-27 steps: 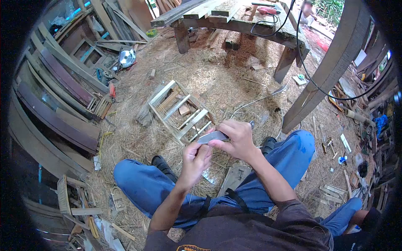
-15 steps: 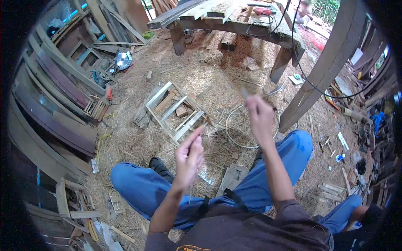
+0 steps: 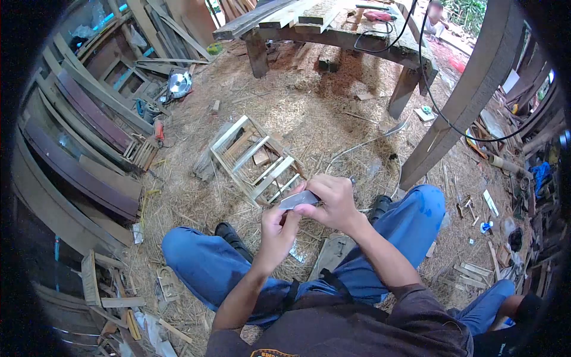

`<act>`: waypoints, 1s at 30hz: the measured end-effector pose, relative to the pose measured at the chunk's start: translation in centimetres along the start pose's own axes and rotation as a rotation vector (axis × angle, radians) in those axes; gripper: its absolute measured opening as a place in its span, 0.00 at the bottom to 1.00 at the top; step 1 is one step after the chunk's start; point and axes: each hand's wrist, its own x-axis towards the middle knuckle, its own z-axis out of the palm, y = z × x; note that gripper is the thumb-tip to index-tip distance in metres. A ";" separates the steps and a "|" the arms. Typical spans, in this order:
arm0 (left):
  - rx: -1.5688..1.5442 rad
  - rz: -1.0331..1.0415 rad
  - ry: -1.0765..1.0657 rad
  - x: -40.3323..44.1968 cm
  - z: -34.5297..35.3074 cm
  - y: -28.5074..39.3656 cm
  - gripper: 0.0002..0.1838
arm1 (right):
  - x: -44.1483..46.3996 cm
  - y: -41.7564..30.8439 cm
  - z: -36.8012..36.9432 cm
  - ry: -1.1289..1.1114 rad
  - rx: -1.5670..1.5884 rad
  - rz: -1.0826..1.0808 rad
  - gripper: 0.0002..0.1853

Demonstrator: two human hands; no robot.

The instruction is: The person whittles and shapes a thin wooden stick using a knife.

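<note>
My right hand (image 3: 334,201) is closed around a knife (image 3: 299,200), whose broad grey blade points left. A dark handle end shows behind that hand. Close beside it, my left hand (image 3: 278,229) has its fingers curled at the blade's tip; whatever is pinched there is hidden. Both hands meet above the floor, between my bent knees. Just beyond them a small slatted wooden frame (image 3: 262,156) lies tilted on the shavings. A thin pale strip (image 3: 364,143) curves across the floor past my right hand.
A wooden workbench (image 3: 339,38) with boards and a red power tool (image 3: 379,16) stands ahead. A post (image 3: 458,107) and hanging black cable are at right. A circular saw (image 3: 178,85) lies left. Another person's knee (image 3: 491,303) shows lower right.
My hands have come together, the right one lowering the knife to the left hand. The pale strip, earlier a round loop, is now stretched toward the upper right.
</note>
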 end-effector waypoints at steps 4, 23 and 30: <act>0.012 -0.013 -0.063 -0.2 -0.2 -0.3 0.22 | 0.2 0.1 -0.7 0.007 -0.084 -0.038 0.29; -0.048 -0.082 -0.085 0.4 -0.2 1.3 0.22 | 0.6 3.2 -5.3 0.271 -0.188 0.524 0.20; -0.146 -0.093 -0.049 0.4 -0.3 1.4 0.19 | 0.2 0.6 -1.2 0.081 -0.026 0.046 0.22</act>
